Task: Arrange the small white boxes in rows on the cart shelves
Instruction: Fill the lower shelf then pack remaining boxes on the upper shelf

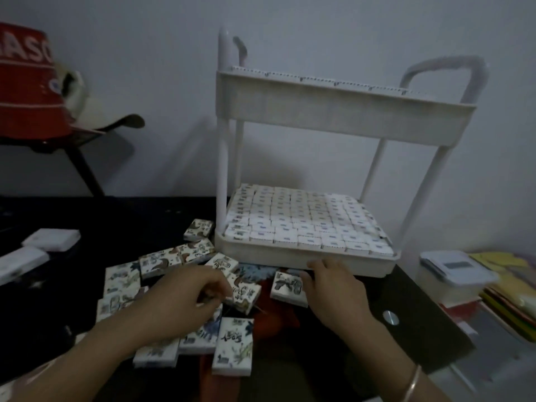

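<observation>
White plastic cart (345, 111) stands on the dark tabletop (420, 329), its lower shelf (348, 266) packed with small white boxes (304, 224) in tight rows. More line the rim of the upper shelf (290, 97), whose fill is hidden. Just in front of the cart lie loose boxes (159, 262), printed faces up. Of the hands, the left hand (185, 294) pinches one tilted box (245, 297) over that heap. The right hand (336, 291) touches the lower shelf's front rim, another box (287, 285) at its thumb side; whether it grips that one I cannot tell. Picking up seems the step in hand. Next, the pinched box likely needs carrying to the upper shelf and setting flush with a row.
</observation>
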Demonstrator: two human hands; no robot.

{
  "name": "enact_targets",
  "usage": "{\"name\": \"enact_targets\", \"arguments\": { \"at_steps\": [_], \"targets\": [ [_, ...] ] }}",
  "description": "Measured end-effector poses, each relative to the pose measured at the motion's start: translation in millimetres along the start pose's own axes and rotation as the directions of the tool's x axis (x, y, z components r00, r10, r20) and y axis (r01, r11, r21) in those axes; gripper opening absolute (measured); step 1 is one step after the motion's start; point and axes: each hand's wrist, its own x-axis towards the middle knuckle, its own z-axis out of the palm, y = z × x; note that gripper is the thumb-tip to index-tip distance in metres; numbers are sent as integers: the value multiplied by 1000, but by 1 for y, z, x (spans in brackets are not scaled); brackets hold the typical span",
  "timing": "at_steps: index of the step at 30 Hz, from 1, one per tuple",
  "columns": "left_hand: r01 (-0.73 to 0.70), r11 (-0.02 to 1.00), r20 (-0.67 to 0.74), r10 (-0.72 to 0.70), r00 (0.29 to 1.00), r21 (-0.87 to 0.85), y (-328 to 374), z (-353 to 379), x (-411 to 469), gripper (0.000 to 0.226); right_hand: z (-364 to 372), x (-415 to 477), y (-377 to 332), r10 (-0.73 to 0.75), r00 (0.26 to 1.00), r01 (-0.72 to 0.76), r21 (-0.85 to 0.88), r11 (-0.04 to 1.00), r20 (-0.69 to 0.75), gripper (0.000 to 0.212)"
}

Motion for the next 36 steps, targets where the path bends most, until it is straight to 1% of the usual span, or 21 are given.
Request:
{"name": "enact_targets", "arguments": {
  "at_steps": [1,2,3,4,6,8,9,11,12,15,17,20,22,24,26,29,32,36],
  "targets": [
    [-5,1000,36,6,999,-28,-2,3,-5,25,8,-3,4,65,998,-65,5,998,27,44],
    [-11,999,59,13,998,-38,-2,5,-8,21,15,-6,7,96,994,-96,1,995,61,51],
    [-23,1000,67,24,997,-17,-2,7,-10,16,20,-8,9,99,991,-97,-21,995,88,57],
    [-37,999,72,36,997,18,-1,9,-11,17,23,-9,12,89,990,-85,-40,996,105,60],
    [-65,994,108,55,993,91,2,14,-10,35,25,-10,15,73,991,-71,-21,997,110,61],
    [-76,983,159,49,986,167,7,17,-9,53,24,-12,18,73,994,-79,69,995,86,58],
    [-74,978,173,40,984,194,8,19,-9,58,24,-14,19,78,994,-88,141,986,72,54],
    [-70,975,184,30,982,211,11,20,-8,58,24,-18,19,89,995,-102,317,943,55,46],
    [-67,976,187,28,982,209,12,20,-8,57,25,-20,18,96,994,-110,416,903,54,42],
    [-46,990,194,19,981,136,15,19,-7,50,23,-24,16,95,992,-127,672,729,84,34],
    [-17,998,183,7,983,54,18,20,-6,49,20,-25,16,66,993,-118,748,653,99,33],
    [37,992,127,-21,992,-121,28,24,1,43,11,-25,18,22,994,-101,791,603,110,31],
    [62,978,74,-49,996,-198,35,20,12,41,1,-24,22,-13,996,-65,796,602,91,32],
    [34,966,16,-31,999,-256,45,9,27,38,-15,-21,30,-48,998,-10,785,620,51,37],
    [-24,951,-54,7,999,-309,59,-9,48,37,-40,-14,41,-72,997,58,761,646,-15,40],
    [-152,922,-166,98,981,-355,94,-44,82,38,-96,6,60,-48,971,202,697,688,-234,45],
    [-299,891,-264,214,940,-342,140,-86,116,39,-161,32,86,-28,891,336,617,712,-453,37],
    [-442,839,-353,327,877,-319,200,-136,157,26,-238,65,114,-16,767,478,555,681,-641,23]
  ]
}}
